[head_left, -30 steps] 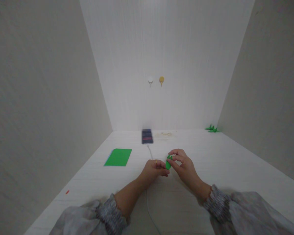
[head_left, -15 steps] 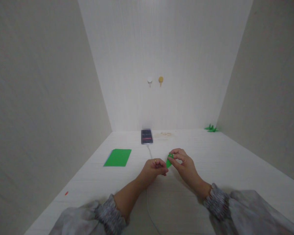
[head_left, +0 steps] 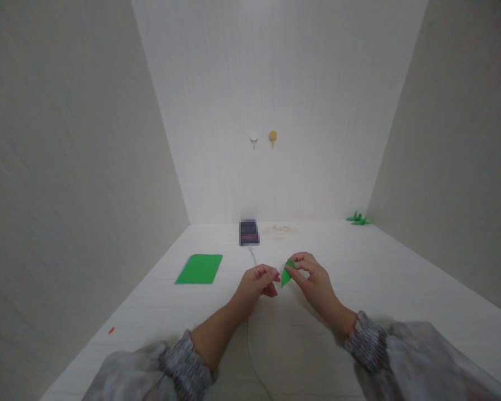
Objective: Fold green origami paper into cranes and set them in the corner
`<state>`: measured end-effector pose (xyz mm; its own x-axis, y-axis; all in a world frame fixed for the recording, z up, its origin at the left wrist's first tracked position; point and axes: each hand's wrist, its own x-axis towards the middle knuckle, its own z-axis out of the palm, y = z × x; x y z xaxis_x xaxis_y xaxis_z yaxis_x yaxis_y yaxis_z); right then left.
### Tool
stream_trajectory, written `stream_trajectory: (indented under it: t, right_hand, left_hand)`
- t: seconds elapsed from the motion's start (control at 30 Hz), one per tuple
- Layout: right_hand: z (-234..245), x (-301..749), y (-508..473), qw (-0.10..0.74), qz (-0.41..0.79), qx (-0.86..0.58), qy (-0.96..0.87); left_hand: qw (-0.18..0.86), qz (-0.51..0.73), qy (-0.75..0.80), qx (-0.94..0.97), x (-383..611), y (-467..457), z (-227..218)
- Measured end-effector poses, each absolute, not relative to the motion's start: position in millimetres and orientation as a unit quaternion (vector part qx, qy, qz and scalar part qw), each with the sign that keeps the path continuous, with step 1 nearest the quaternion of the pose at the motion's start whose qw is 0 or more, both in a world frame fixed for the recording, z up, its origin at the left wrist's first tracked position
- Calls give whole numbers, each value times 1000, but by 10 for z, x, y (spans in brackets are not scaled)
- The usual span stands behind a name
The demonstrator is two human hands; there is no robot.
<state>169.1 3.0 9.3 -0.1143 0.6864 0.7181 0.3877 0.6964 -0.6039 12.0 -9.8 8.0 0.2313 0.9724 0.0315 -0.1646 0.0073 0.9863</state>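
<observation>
Between thumb and fingers, my right hand [head_left: 313,278] pinches a small folded green paper [head_left: 286,275], its pointed end aimed down toward me. My left hand [head_left: 256,287] is just left of the paper, its fingers curled and a little apart with nothing seen in them. A ring shows on one of its fingers. A stack of square green paper [head_left: 199,269] lies flat on the white table to the left. Several small folded green paper pieces [head_left: 359,219] stand at the back right corner.
A dark device with a blurred screen [head_left: 249,233] stands by the back wall, and a white cable [head_left: 250,348] runs from it toward me. A small orange-red piece [head_left: 111,330] lies at the left edge. A white hook [head_left: 254,137] and a gold hook [head_left: 273,137] hang on the wall.
My left hand has come off the folded paper's lower tip and moved slightly left and up, its fingers parting. The right hand keeps its pinch on the paper.
</observation>
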Motion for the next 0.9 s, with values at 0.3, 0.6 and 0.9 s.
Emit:
stream_trajectory:
  t: [0.3,0.6,0.9]
  right_hand:
    - [138,1691,-10,551,257,-347,-714]
    - [-46,1630,24,424,609,-342,-576]
    - [33,1612,-71,398,748,-236,-475]
  left_hand:
    - [626,486,339,506,115,-68,18]
    - [643,463,338,508,74,-97,-5]
    - [683,511,241,463,57,-99,31]
